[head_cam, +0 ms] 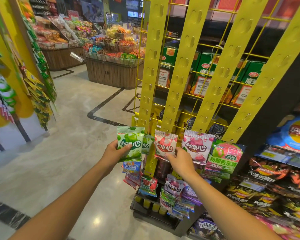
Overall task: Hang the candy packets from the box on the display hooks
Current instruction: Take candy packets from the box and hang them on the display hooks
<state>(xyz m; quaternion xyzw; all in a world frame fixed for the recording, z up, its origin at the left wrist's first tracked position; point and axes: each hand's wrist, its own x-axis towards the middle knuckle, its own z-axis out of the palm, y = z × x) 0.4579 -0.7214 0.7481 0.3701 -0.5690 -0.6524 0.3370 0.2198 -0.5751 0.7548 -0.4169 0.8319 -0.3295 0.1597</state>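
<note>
We face four yellow display strips point(179, 66) slanting up a wire grid. Their hooks point(175, 96) are mostly bare above the lowest row. Along that row hang a red-and-white packet point(165, 144), a purple packet point(197, 146) just beside it, and a larger pink-and-green packet point(225, 153) further right. Our left hand point(113, 152) grips a green packet point(130, 140) by its lower left part, thumb across the front, and holds it upright near the foot of the leftmost strip. Our right hand point(180, 159) pinches the bottom edge of the red-and-white packet. The box is not in view. We judge these packets light, soft and puffy, with slick film that crinkles. A low grip lets the top flop, so we would hold near the flat top seal, where we expect the hang hole to be.
</note>
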